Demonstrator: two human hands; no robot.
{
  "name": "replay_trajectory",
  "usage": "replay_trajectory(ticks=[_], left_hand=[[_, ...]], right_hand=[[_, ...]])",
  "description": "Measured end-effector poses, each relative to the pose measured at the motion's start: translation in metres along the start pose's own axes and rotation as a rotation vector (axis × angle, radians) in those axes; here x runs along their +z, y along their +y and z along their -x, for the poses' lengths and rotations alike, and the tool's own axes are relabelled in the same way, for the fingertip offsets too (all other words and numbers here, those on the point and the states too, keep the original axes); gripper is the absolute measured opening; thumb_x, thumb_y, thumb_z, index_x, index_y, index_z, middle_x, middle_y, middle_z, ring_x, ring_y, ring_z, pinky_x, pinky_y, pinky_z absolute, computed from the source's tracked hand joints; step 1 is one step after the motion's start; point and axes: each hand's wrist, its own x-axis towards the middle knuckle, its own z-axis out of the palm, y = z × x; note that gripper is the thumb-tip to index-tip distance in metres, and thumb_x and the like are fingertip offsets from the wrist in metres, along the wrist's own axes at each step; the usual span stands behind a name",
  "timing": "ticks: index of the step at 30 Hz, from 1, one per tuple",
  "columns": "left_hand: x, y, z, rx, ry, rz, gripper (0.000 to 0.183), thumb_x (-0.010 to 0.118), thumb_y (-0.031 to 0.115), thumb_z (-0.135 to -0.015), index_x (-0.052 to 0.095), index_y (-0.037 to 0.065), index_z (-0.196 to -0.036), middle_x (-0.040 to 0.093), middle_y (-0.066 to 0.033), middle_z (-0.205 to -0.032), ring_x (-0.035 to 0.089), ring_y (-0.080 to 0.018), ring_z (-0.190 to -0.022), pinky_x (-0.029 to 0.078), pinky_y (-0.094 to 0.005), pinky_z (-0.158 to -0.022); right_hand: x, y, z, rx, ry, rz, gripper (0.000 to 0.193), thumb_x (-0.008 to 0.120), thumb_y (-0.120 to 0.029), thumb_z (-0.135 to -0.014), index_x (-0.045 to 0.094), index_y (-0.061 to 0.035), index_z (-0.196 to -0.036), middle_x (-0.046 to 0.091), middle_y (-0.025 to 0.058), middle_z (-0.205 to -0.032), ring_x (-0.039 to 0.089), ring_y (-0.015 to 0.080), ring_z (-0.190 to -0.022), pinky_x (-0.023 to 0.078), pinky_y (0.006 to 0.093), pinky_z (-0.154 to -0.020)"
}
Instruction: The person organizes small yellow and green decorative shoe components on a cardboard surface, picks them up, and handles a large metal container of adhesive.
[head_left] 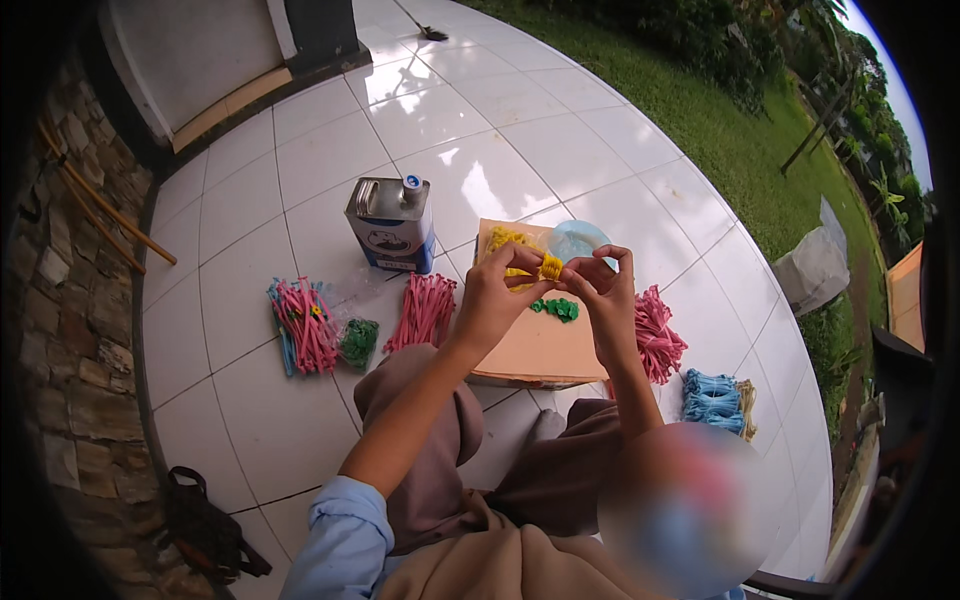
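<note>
In front of my chest, my left hand [493, 300] pinches a small yellow ribbed piece [551, 267] between thumb and fingers. The fingertips of my right hand [606, 300] are closed at the piece's right side. Both hands hang over a peach-coloured cardboard box [535, 350] between my knees. Several small green leaf-like pieces [560, 309] lie on its top, just under my hands. Behind my left fingers is a pile of yellow pieces [503, 238], partly hidden. A pale blue round dish [577, 240] sits beyond my right hand.
Bundles of pink stems [424, 308] lie left of the box, others [657, 335] to its right. A metal can [392, 225] stands beyond. Near it is a bag of green pieces [358, 342]. Blue bundles [712, 400] lie at right, a dark bag [212, 520] at lower left.
</note>
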Motion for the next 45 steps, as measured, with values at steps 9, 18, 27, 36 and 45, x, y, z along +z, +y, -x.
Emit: replay_trajectory(ticks=[9,18,27,36,45], left_hand=[[-0.006,0.002,0.002,0.115,0.011,-0.256,0.028,0.071,0.003,-0.072,0.058,0.001,-0.096,0.065,-0.0113,-0.089,0.065,-0.0187,-0.085,0.056,-0.0292,-0.072],[-0.01,0.003,0.002,-0.065,-0.067,-0.088,0.024,0.069,0.0,-0.074,0.06,-0.001,-0.096,0.065,-0.0109,-0.085,0.065,-0.0165,-0.081,0.056,-0.0265,-0.071],[-0.01,-0.003,-0.001,-0.132,-0.058,-0.146,0.023,0.072,0.004,-0.072,0.061,0.0,-0.092,0.066,-0.0097,-0.082,0.065,-0.0148,-0.081,0.056,-0.0269,-0.072],[-0.005,-0.005,-0.003,-0.15,-0.102,-0.12,0.022,0.069,0.006,-0.075,0.06,0.001,-0.095,0.066,-0.0098,-0.088,0.064,-0.0145,-0.081,0.055,-0.0252,-0.073],[-0.008,-0.015,-0.005,-0.274,-0.215,0.169,0.03,0.066,0.007,-0.079,0.057,0.001,-0.108,0.061,-0.0083,-0.105,0.06,-0.0141,-0.092,0.05,-0.0231,-0.08]], right_hand=[[0.001,0.006,0.0,-0.062,-0.037,0.113,0.043,0.067,0.0,-0.077,0.032,-0.0031,-0.102,0.061,0.0112,-0.084,0.061,0.0146,-0.08,0.052,0.0244,-0.07],[-0.007,0.004,-0.005,0.05,-0.106,0.013,0.045,0.068,0.001,-0.074,0.032,-0.0029,-0.1,0.061,0.0126,-0.082,0.062,0.0157,-0.075,0.052,0.0245,-0.068],[-0.002,0.008,-0.002,0.001,-0.087,0.138,0.043,0.063,0.004,-0.074,0.031,-0.004,-0.101,0.06,0.0113,-0.081,0.061,0.0154,-0.078,0.053,0.0253,-0.069],[-0.004,0.023,-0.005,-0.009,-0.018,0.212,0.043,0.062,0.004,-0.073,0.032,-0.0037,-0.103,0.059,0.0117,-0.088,0.06,0.0157,-0.083,0.052,0.0267,-0.073],[-0.003,0.016,-0.004,-0.11,-0.079,0.17,0.043,0.064,0.004,-0.075,0.037,-0.0021,-0.108,0.057,0.01,-0.09,0.06,0.0163,-0.087,0.05,0.0272,-0.077]])
